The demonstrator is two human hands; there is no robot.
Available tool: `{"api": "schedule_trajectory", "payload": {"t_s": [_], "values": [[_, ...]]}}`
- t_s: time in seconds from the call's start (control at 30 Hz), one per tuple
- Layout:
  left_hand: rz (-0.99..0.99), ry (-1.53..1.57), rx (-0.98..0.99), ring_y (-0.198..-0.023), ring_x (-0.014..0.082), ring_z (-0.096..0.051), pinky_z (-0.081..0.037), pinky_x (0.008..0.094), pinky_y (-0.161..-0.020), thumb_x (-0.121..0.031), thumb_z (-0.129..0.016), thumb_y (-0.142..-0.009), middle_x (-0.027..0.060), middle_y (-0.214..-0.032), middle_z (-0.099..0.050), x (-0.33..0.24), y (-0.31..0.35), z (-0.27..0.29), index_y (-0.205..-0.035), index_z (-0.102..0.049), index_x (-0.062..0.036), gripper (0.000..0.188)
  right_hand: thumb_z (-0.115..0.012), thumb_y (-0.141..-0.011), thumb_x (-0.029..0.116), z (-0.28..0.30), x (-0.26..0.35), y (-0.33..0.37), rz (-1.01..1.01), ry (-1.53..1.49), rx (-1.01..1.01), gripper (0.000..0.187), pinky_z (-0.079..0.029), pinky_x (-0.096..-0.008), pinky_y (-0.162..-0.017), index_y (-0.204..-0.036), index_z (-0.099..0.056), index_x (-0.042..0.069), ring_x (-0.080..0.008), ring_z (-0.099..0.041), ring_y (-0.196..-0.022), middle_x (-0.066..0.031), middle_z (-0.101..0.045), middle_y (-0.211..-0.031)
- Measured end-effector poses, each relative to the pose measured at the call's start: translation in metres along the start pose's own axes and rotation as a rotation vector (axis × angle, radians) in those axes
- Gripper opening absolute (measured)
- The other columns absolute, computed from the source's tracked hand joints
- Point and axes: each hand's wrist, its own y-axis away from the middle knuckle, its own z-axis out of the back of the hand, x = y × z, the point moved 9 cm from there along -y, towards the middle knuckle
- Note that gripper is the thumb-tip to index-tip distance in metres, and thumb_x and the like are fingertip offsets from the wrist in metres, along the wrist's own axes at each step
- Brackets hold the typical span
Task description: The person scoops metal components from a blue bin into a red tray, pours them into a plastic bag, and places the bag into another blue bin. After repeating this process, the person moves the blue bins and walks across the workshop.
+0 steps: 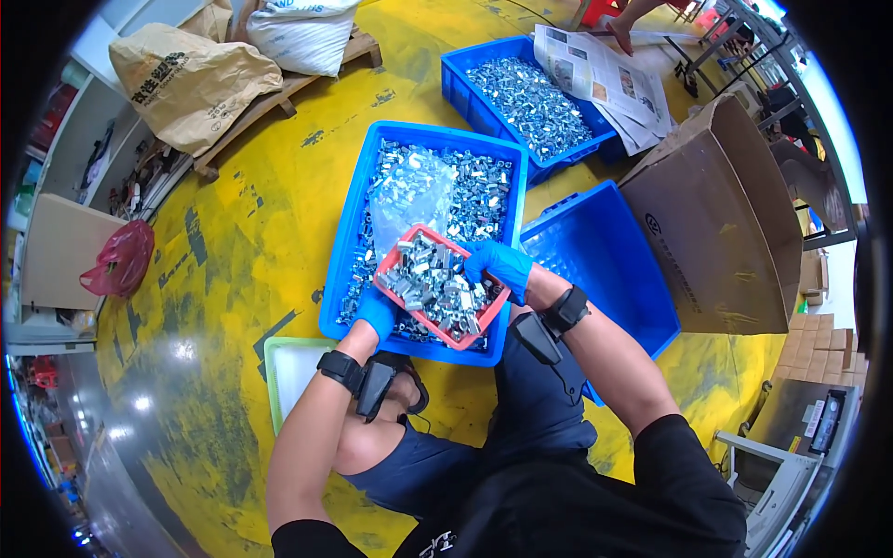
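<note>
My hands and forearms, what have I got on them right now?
Your left hand and right hand wear blue gloves. Each wrist carries a black strap with a dark, elongated box-like module. Above, your forearms are bare; your black sleeves are short.

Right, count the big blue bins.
3: central blue bin, beneath the red tray; upper blue bin, partly under newspapers; right-hand blue bin, beside the cardboard box. Others may be hidden.

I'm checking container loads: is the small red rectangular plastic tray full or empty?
Full or nearly so: small silvery metal pieces heap across the red plastic tray, hiding its bottom.
</note>
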Motion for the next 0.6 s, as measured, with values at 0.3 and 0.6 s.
{"api": "schedule_trajectory", "payload": {"t_s": [0.3, 0.6], "values": [[-0.526, -1.474, -0.71, -0.102, 0.0316, -0.041, -0.037, 0.0411, -0.08, -0.012, -0.057, -0.067, 0.0184, -0.117, -0.039, -0.117, 0.028, -0.03, -0.114, -0.039, -0.0056, 0.051, -0.049, -0.06, 0.006, 0.04, -0.003, 0.014, 0.02, 0.043, -0.157, 0.004, -0.031, -0.0206, -0.046, -0.063, -0.047, 0.006, -0.0079, -0.039, -0.048, 0.0012, -0.041, -0.055], [-1.415, -2.511, 0.005, -0.11, 0.029, -0.037, -0.03, 0.0417, -0.089, -0.011, -0.045, -0.077, 0.0109, -0.12, -0.04, -0.13, -0.019, -0.193, -0.121, -0.039, -0.0112, 0.045, -0.05, -0.056, 0.0, 0.036, -0.017, 0.013, -0.003, -0.003, -0.144, 0.023, -0.032, -0.0187, -0.052, -0.078, -0.054, 0.003, -0.0069, -0.041, -0.057, 0.0023, -0.047, -0.066]]}}
